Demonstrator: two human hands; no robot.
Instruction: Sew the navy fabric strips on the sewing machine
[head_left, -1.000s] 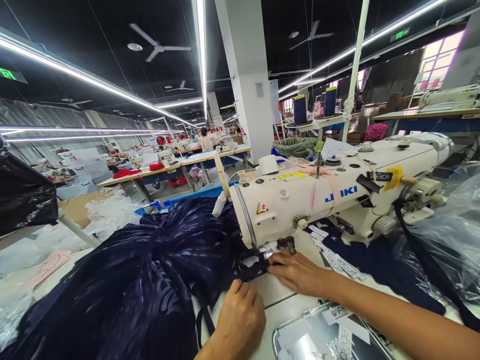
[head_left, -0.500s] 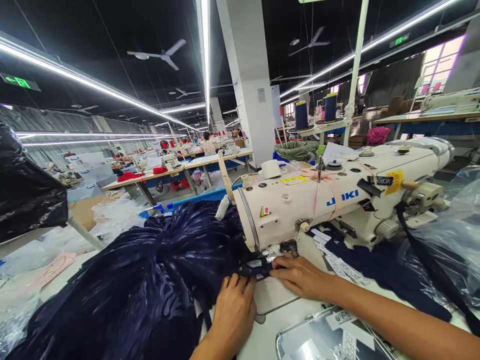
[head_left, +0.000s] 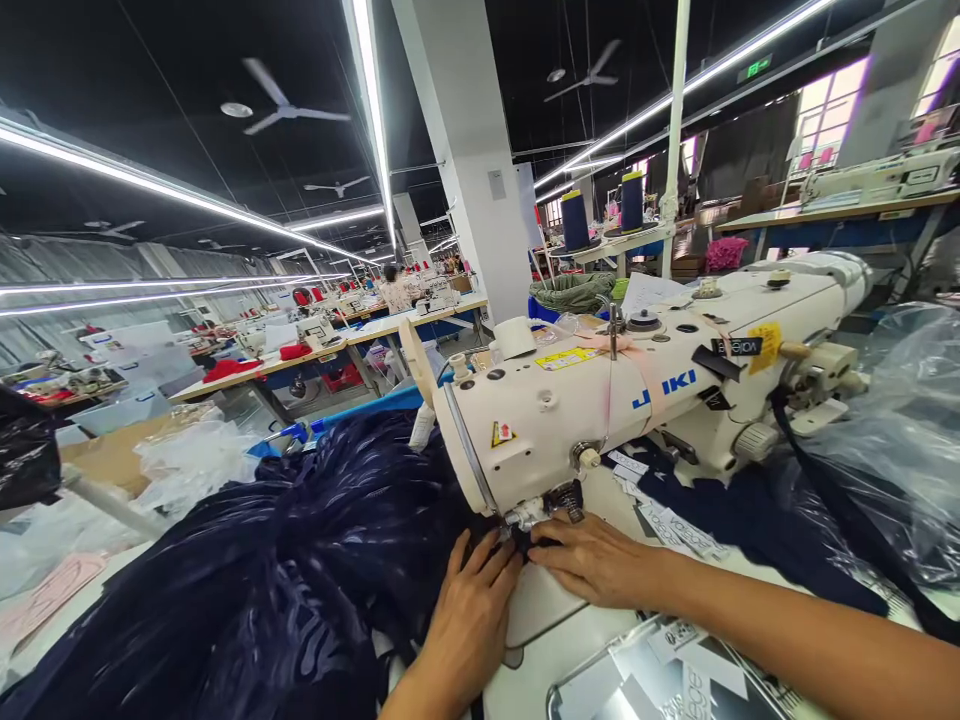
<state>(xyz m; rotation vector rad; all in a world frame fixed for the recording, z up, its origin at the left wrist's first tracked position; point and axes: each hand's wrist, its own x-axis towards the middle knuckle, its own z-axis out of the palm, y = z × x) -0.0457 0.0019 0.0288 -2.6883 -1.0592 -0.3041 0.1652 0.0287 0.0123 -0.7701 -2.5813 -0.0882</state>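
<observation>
Left of the sewing machine [head_left: 570, 415], heaped navy fabric [head_left: 300, 560]

The heap fills the lower left of the frame, and at lower centre some dark cloth [head_left: 522, 543] lies under the machine's head, between the fingertips. The left hand [head_left: 476, 600] rests palm down, fingers extended and slightly spread, probably to steady the cloth by pressing rather than pinching. The right hand [head_left: 600, 560] is just beside it, fingers bent toward the same spot; whether it grips an edge, I cannot tell. Piling the bulk leftward likely leaves room for fingers near the needle area.

White tabletop [head_left: 521, 690] shows below the hands. At bottom right, a shiny tray [head_left: 592, 660] bears paper tags, seemingly set within easy reach; above it lie white labels [head_left: 664, 522], then clear plastic [head_left: 900, 440] at far right. Beyond, worktables [head_left: 390, 328] recede past a pale pillar [head_left: 465, 130], under strip lights [head_left: 373, 110] and ceiling fans [head_left: 285, 110].
</observation>
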